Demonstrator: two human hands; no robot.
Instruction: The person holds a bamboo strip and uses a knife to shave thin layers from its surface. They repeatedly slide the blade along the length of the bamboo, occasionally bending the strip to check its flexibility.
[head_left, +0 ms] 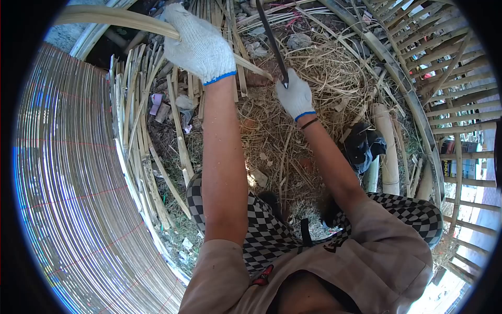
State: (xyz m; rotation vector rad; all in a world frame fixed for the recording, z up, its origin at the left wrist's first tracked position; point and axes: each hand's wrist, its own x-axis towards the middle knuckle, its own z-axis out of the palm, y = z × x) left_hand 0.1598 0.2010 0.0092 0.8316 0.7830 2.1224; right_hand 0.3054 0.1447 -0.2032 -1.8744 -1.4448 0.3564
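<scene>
Bamboo strip [117,17] lies in the left hand [201,49], fingers closed around it; pale, flat, slightly curved length runs out past them. Right hand [294,96] is curled tight round the near end of a long, narrow, dark blade [272,44], pointing away from its fingers. Judgement: firm hold, fingers clear of the edge. Gloves [220,58] are white knit; dry, tangled straw [337,70] lies beside the right fingers.
</scene>
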